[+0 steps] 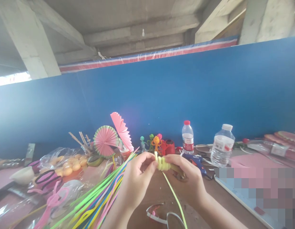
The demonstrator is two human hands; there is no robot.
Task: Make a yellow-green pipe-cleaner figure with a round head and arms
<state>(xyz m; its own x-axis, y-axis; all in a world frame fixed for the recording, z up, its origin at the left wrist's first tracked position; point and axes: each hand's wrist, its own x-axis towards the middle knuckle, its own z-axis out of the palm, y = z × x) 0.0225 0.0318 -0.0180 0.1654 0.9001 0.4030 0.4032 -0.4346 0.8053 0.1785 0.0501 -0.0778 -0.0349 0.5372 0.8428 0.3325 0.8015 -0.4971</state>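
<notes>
A pale yellow pipe cleaner (163, 163) is wound into a coil of several loops between my two hands, above the brown table. My left hand (142, 176) pinches the coil's left end between thumb and fingers, where a short tip stands up. At the right end, the fingers of my right hand (189, 175) close round the coil. What lies inside the loops is hidden. A long yellow-green tail (174, 195) hangs from the coil toward the table's front. Beside my left forearm lies a bundle of coloured pipe cleaners (99, 194), in green, blue, yellow, purple and pink.
Small coloured figures (157, 143) stand behind my hands, near pink paper fans (105, 140). A red-capped bottle (187, 138) and a larger white-capped bottle (222, 146) stand at the right. Bagged orange balls (72, 164) lie left. The blue wall (161, 89) bounds the back.
</notes>
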